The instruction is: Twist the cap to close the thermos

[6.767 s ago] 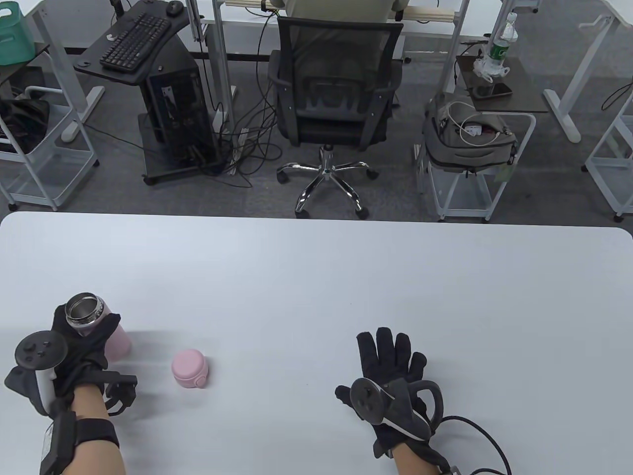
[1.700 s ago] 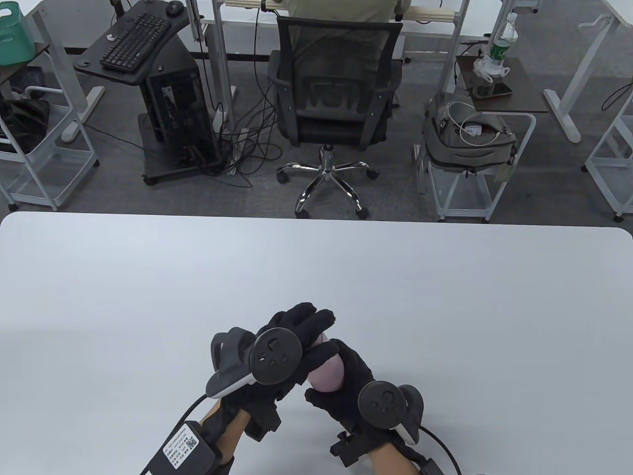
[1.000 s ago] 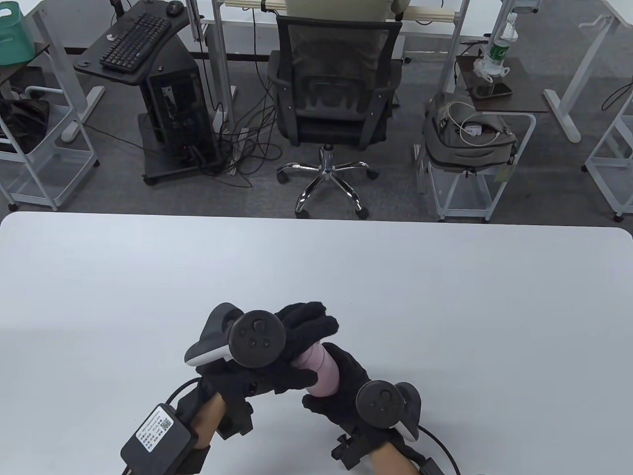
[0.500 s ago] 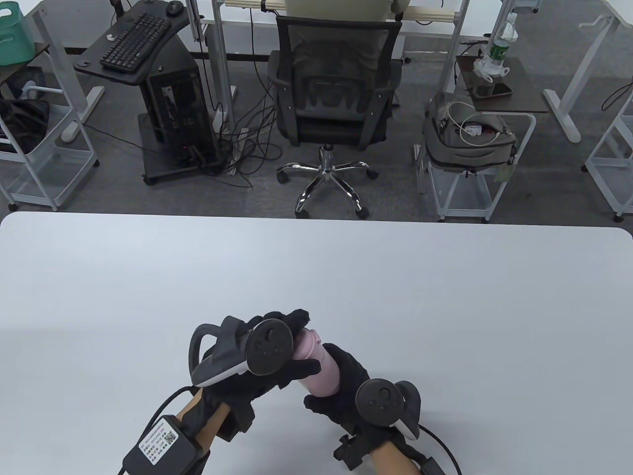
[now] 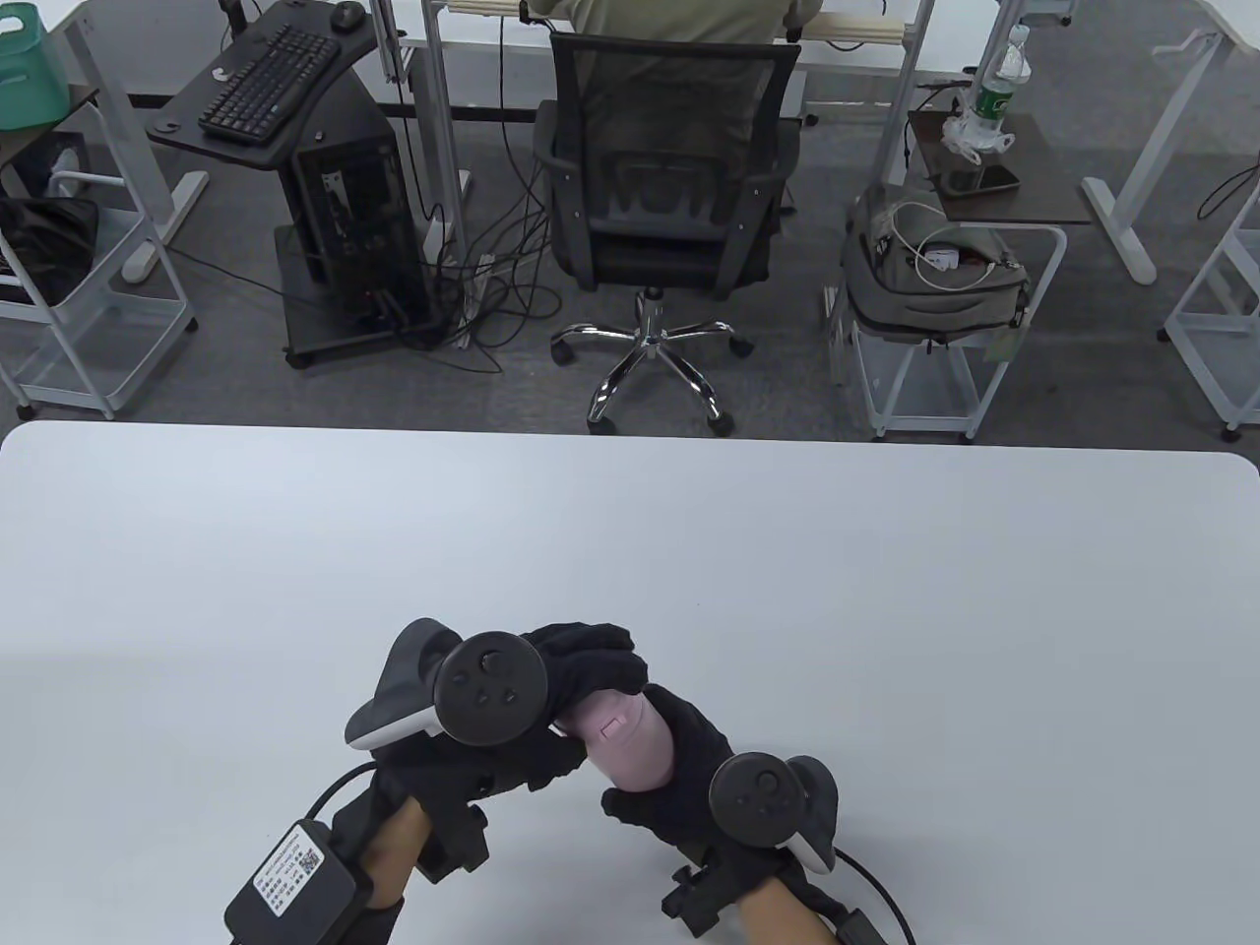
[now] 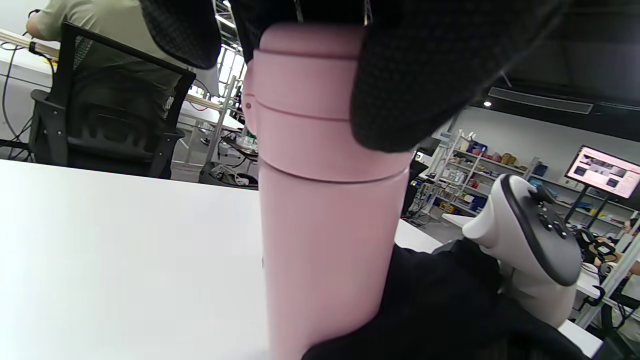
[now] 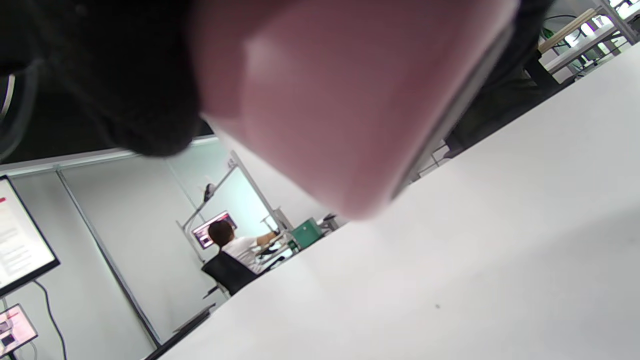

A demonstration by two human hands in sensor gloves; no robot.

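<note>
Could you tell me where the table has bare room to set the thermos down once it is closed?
The table shows bare from the far edge down to the hands, and along both sides. The crowded spot is near-centre, where the left hand and right hand grip the thermos.

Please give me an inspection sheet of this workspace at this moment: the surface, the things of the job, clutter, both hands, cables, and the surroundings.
Surface: white table, bare where it shows.
Job's things: pink thermos held tilted above the table; pink cap sits on its neck, seam visible all round.
Clutter: nothing seen on the table.
Grippers: left hand grips the cap from above; right hand holds the thermos body.
Cables: black cable runs from the right wrist; another cable loops by the left wrist.
Surroundings: office chair with a seated person, keyboard, backpack on a cart, green-labelled bottle.
</note>
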